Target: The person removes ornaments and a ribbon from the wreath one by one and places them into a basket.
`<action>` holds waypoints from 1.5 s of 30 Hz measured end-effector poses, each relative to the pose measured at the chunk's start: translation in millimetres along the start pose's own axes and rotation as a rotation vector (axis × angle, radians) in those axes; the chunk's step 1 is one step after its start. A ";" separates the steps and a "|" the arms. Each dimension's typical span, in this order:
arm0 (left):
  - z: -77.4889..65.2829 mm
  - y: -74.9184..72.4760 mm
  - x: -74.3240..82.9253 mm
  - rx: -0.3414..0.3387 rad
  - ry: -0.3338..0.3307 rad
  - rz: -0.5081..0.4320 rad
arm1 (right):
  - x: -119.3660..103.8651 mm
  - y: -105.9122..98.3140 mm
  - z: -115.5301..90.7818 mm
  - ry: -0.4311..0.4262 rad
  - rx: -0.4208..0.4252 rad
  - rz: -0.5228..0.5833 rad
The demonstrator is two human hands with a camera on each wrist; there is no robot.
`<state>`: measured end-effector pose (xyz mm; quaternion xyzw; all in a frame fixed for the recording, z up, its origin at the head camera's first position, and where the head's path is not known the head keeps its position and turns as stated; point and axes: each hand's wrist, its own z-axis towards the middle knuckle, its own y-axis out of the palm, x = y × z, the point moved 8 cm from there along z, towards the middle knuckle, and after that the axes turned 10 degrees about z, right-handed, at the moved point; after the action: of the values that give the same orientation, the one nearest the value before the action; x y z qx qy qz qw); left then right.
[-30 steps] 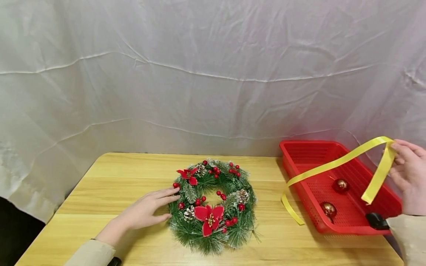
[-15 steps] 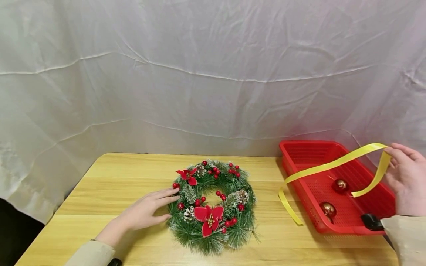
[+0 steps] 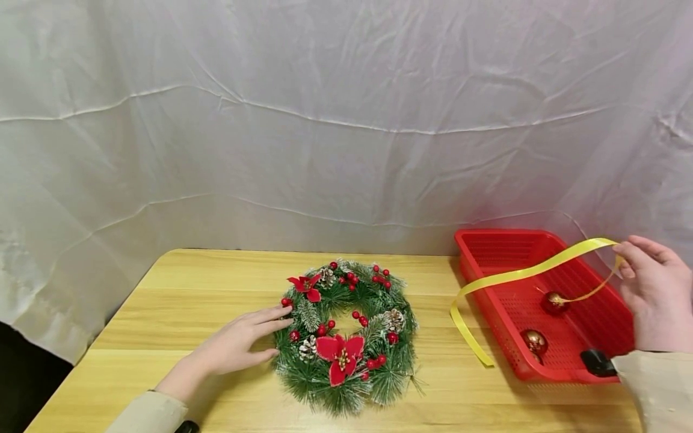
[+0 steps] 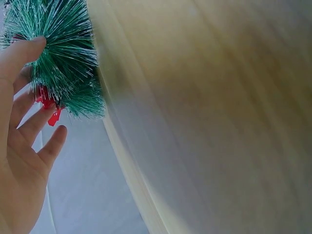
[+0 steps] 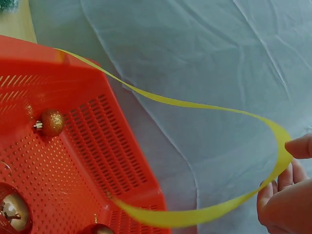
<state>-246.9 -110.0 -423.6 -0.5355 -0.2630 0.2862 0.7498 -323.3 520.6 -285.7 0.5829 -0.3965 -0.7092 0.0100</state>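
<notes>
In the head view, a green Christmas wreath (image 3: 346,394) with red poinsettias, berries and pine cones lies on the table. My left hand (image 3: 238,340) rests against its left side, fingers extended; in the left wrist view, spread fingers (image 4: 31,124) meet the green needles. On the right, my right hand (image 3: 657,288) pinches a yellow ribbon (image 3: 530,273) between thumb and fingers, above a red plastic basket (image 3: 500,316). One length of ribbon runs over the basket's left rim down to the table. The shorter tail (image 5: 185,218) curves back over the basket in the right wrist view.
Shiny bauble (image 3: 534,341) and another bauble (image 3: 554,302) lie inside the basket. A glittery gold bauble (image 5: 52,122) shows there in the right wrist view. Behind the wooden table (image 3: 178,288) hangs a pale grey cloth (image 3: 325,120).
My right hand has moved slightly left and down with the ribbon, whose short tail has swung left over the basket. The left hand and wreath have stayed in place.
</notes>
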 end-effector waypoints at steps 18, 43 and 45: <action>-0.2 -1.7 1.8 0.006 0.002 -0.009 | 28.2 43.8 -26.1 0.125 -0.305 0.140; -0.4 -1.9 0.9 0.003 0.000 -0.002 | 192.1 110.2 -133.0 0.241 -0.524 -0.268; -0.3 -1.4 0.9 0.003 0.001 0.001 | 200.7 103.4 -126.1 0.254 -0.486 -0.316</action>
<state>-245.8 -110.0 -422.3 -0.5346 -0.2618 0.2865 0.7507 -328.7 284.7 -391.5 0.7019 -0.1155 -0.6973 0.0880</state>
